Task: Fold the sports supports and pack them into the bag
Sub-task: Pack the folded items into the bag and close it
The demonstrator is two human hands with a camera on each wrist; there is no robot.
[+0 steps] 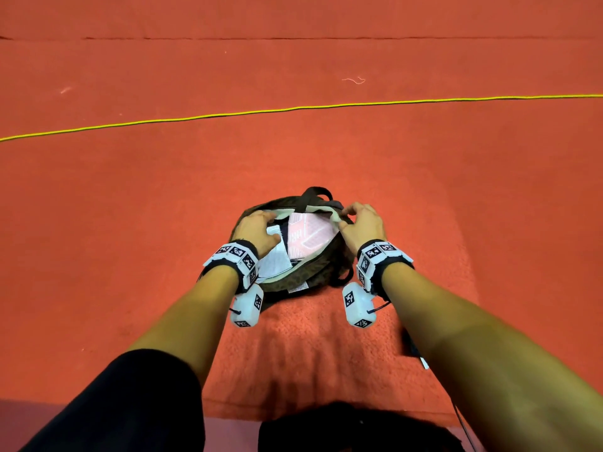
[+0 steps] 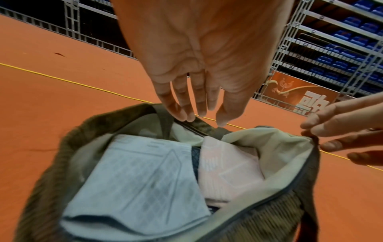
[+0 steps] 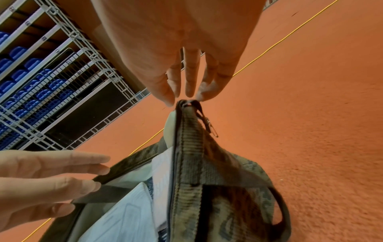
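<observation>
A wide orange carpet [image 1: 326, 151] covers the floor, crossed by a thin yellow cord [image 1: 293, 108]. On it, straight ahead of the person, sits the bag [image 1: 295, 279], a brownish-olive ribbed fabric one with a pale lining, dark straps and a zip along its mouth, which gapes open. Inside lie the folded supports side by side: a pale blue-grey one [image 2: 134, 185] on the left with a faint woven diamond pattern, and a pink one [image 2: 225, 170] on the right with lighter knit stripes; a dark edge shows between them.

A small white label is sewn on the bag's near side, too small to read. On an orange banner [image 2: 298, 93] by the blue seating stands a large white character, cut off and unreadable.

The left hand [image 1: 257, 231] reaches over the bag's left rim, fingers straight and close together, tips touching the far edge. The right hand [image 1: 362, 226] pinches the right end of the rim between thumb and fingertips, lifting it.
</observation>
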